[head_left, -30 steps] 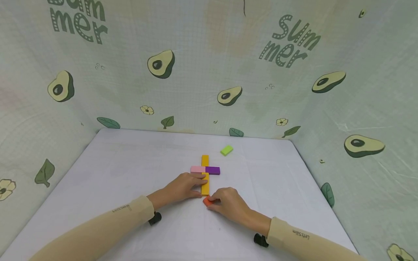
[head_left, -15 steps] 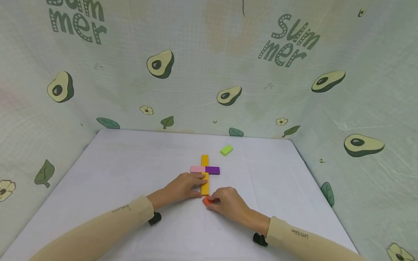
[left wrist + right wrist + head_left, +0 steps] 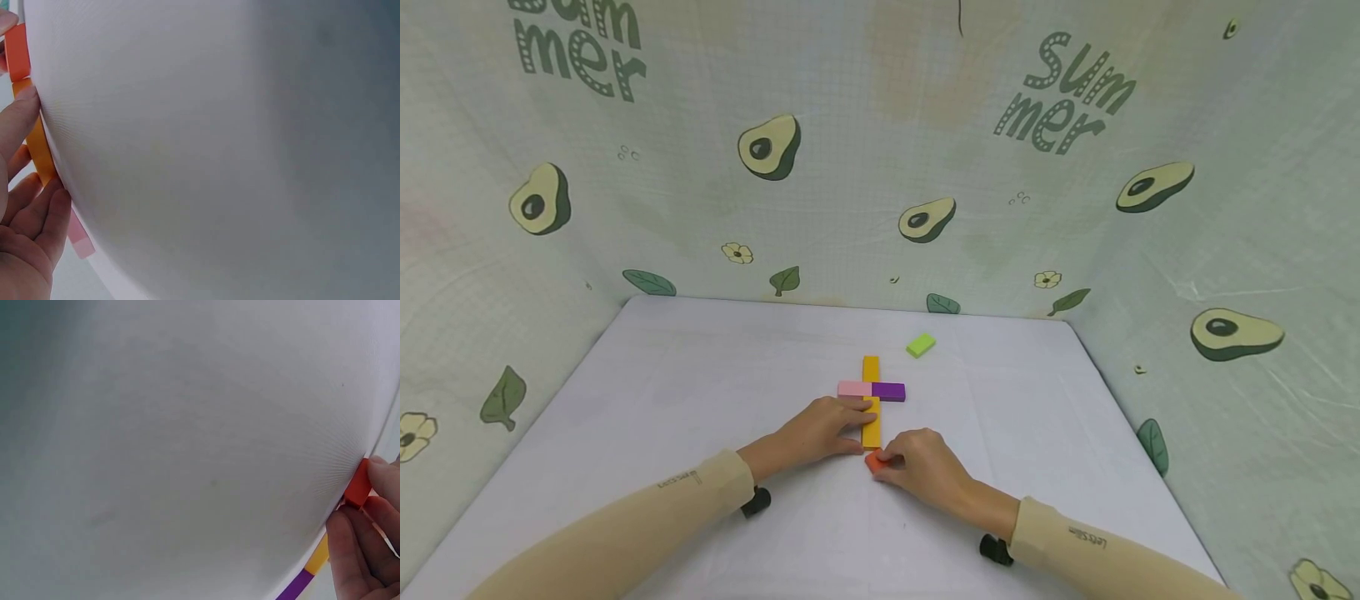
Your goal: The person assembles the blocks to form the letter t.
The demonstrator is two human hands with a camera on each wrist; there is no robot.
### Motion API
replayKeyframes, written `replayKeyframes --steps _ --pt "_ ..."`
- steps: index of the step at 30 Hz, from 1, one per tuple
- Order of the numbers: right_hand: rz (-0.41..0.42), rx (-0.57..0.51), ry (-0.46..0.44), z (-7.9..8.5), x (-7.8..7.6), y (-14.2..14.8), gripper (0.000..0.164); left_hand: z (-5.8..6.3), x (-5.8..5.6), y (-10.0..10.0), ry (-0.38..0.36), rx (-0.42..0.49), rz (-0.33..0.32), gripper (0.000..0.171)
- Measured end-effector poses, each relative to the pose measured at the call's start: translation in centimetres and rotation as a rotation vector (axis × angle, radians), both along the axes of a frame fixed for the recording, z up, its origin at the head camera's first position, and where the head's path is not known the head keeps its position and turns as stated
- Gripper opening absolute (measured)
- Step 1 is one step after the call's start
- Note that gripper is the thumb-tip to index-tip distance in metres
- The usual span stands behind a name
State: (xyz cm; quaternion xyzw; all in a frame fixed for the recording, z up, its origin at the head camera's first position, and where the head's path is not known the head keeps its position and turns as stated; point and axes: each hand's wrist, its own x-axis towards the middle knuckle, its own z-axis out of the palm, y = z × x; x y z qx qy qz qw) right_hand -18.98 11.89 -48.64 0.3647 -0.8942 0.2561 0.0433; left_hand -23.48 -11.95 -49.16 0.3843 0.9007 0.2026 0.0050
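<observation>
Flat coloured blocks form a cross on the white tabletop in the head view. A yellow block [image 3: 871, 368] is at its far end, with a pink block [image 3: 853, 389] to the left and a purple block [image 3: 890, 392] to the right. My left hand [image 3: 822, 432] holds the nearer yellow block [image 3: 871, 435], thumb by its near end and fingertips over its far part. Just below that block, my right hand [image 3: 928, 468] pinches an orange-red block [image 3: 873, 462], slightly angled. The left wrist view shows this orange-red block [image 3: 17, 53] close to the yellow one's end.
A lime-green block [image 3: 921, 346] lies apart, behind and right of the cross. White cloth [image 3: 715, 358] covers the table. Printed fabric walls [image 3: 850, 167] rise at the back and both sides.
My right hand and the orange-red block have shifted very slightly to the left. The left hand and the other blocks have kept their places.
</observation>
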Motion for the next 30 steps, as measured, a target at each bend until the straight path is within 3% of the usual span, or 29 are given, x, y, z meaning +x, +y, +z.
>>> replayKeyframes --steps 30 --pt "0.002 -0.019 -0.139 1.0 -0.1 0.8 0.03 0.0 -0.1 0.1 -0.016 -0.019 0.019 0.058"
